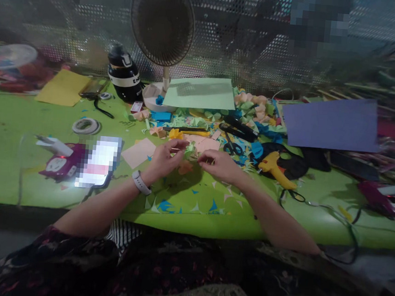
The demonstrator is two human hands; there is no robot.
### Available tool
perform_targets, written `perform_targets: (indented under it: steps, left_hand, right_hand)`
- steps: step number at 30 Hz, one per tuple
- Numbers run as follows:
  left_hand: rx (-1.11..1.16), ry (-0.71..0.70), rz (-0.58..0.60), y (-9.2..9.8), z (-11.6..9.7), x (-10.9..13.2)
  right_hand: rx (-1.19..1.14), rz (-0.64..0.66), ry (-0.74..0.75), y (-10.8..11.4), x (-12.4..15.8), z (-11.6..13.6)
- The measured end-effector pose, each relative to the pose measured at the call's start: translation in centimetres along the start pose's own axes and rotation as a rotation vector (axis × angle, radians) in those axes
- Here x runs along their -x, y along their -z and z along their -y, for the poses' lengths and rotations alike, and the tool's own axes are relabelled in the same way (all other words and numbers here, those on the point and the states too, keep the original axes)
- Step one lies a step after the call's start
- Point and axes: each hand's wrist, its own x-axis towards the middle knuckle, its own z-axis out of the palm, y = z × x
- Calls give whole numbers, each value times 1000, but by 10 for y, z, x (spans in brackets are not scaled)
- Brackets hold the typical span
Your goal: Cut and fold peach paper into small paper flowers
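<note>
My left hand (169, 158), with a pale watch on the wrist, has its fingers closed on a small light green paper piece (190, 149) above the middle of the green table. Close by on the right, my right hand (221, 165) is pinched near the same piece; what its fingertips hold, if anything, is too small to make out. A peach paper flower (185, 166) lies just below the hands, and an orange one (175, 134) sits above them. Pink paper (203, 144) lies behind the fingers.
Black scissors (232, 147), a stapler (240, 127) and a yellow glue gun (276, 169) lie right of my hands. A phone (100, 162), tape roll (86, 126) and pink sheet (139, 153) are left. Behind stand a bottle (125, 77) and fan (163, 23); paper scraps surround everything.
</note>
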Motion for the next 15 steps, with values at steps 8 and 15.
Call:
perform_targets:
  steps: [8, 15]
  left_hand:
    - [-56, -15, -109, 12, 4, -11]
    - [-113, -64, -143, 16, 20, -19]
  right_hand:
    - [142, -398, -94, 26, -5, -20]
    - [296, -479, -217, 44, -14, -55]
